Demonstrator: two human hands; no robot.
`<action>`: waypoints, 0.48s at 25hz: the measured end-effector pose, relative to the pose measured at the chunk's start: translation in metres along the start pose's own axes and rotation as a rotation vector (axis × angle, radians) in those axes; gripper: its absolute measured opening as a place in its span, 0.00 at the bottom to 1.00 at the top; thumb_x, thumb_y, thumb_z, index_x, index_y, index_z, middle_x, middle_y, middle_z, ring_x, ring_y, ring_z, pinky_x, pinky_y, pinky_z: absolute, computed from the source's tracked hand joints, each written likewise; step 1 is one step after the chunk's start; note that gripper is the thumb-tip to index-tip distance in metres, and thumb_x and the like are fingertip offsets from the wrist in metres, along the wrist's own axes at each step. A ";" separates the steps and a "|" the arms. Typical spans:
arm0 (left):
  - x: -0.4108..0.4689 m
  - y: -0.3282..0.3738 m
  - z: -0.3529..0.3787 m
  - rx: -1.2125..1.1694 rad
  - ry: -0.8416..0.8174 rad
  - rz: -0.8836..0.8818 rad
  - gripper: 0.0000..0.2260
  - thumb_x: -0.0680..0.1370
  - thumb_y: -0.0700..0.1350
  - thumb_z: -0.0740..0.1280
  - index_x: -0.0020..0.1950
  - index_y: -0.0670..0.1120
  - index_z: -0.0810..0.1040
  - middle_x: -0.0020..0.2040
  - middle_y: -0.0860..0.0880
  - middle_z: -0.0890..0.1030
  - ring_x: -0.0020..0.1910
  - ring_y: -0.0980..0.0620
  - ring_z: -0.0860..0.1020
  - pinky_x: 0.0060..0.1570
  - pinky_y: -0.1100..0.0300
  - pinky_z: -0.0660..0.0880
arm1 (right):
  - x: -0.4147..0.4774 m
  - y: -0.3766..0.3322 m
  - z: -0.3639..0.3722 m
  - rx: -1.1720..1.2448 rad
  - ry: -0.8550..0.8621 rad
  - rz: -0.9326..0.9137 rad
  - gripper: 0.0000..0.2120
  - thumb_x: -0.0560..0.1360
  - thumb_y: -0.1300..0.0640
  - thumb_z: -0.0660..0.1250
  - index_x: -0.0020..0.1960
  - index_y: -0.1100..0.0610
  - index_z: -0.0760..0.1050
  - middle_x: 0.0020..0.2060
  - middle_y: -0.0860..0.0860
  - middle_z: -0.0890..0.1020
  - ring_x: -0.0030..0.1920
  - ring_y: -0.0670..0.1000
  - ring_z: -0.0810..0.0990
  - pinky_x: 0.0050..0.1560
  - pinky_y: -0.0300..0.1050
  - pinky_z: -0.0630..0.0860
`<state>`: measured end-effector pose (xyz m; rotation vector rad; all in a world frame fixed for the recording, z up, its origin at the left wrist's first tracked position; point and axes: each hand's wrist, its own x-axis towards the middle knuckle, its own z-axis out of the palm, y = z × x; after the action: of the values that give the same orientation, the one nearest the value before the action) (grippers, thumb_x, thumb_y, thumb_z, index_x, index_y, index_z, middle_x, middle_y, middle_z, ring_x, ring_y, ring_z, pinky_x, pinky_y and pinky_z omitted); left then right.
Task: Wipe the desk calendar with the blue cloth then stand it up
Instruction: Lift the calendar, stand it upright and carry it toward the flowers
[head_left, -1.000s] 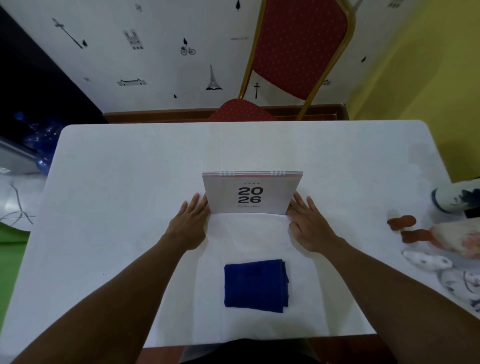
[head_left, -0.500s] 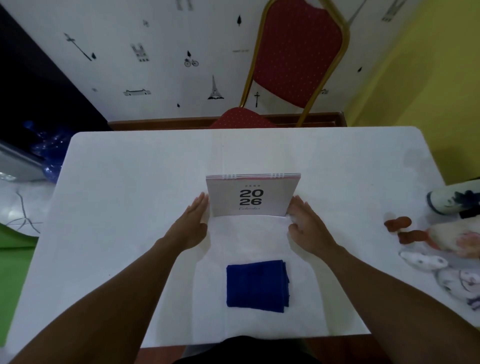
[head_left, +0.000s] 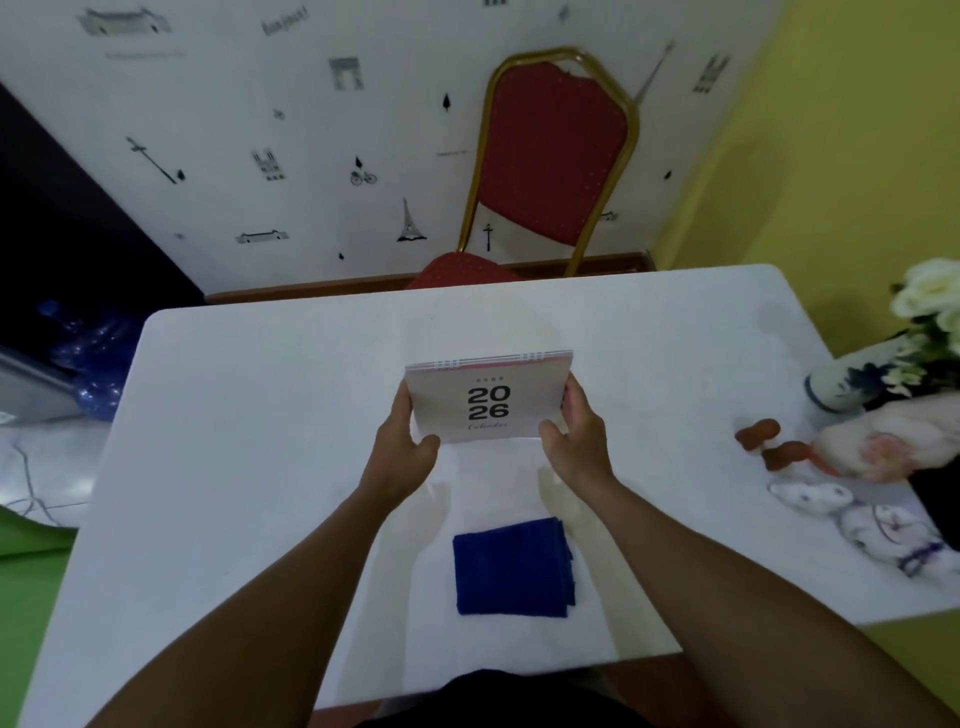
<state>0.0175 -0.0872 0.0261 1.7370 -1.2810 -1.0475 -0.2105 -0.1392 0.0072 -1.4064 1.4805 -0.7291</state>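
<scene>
The desk calendar, pale with "2026" printed on its front and a spiral binding along the top, is upright at the middle of the white table. My left hand grips its left edge, thumb on the front at the lower corner. On the other side, my right hand grips the right edge the same way. The folded blue cloth lies flat on the table nearer to me, below both hands and untouched.
A red chair with a gold frame stands behind the table's far edge. At the right edge sit a blue-and-white vase with white flowers, a rooster figurine and small white figurines.
Both hands went from resting flat beside the calendar to closing on its left and right edges. The camera view has tilted up; the cloth has not moved.
</scene>
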 end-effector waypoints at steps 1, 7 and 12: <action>-0.001 0.000 0.001 -0.003 -0.004 -0.002 0.36 0.74 0.40 0.67 0.74 0.66 0.55 0.63 0.65 0.71 0.56 0.63 0.73 0.55 0.56 0.76 | -0.001 -0.002 0.001 0.027 0.016 0.026 0.36 0.71 0.62 0.62 0.75 0.39 0.63 0.57 0.30 0.77 0.58 0.38 0.78 0.43 0.20 0.72; 0.006 0.016 0.007 -0.011 -0.053 0.021 0.34 0.75 0.40 0.67 0.74 0.64 0.57 0.60 0.67 0.71 0.54 0.68 0.73 0.43 0.74 0.72 | -0.008 -0.005 -0.012 0.118 0.108 0.098 0.31 0.69 0.61 0.62 0.70 0.42 0.70 0.60 0.42 0.82 0.61 0.46 0.80 0.55 0.37 0.77; 0.032 0.055 0.041 0.000 -0.114 0.039 0.33 0.75 0.38 0.67 0.74 0.60 0.58 0.62 0.61 0.73 0.58 0.55 0.74 0.54 0.51 0.77 | -0.002 -0.003 -0.055 0.140 0.170 0.125 0.30 0.71 0.62 0.63 0.66 0.34 0.70 0.56 0.36 0.81 0.58 0.42 0.80 0.45 0.30 0.78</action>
<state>-0.0352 -0.1350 0.0529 1.6656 -1.3794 -1.1372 -0.2592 -0.1471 0.0317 -1.1592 1.6000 -0.8736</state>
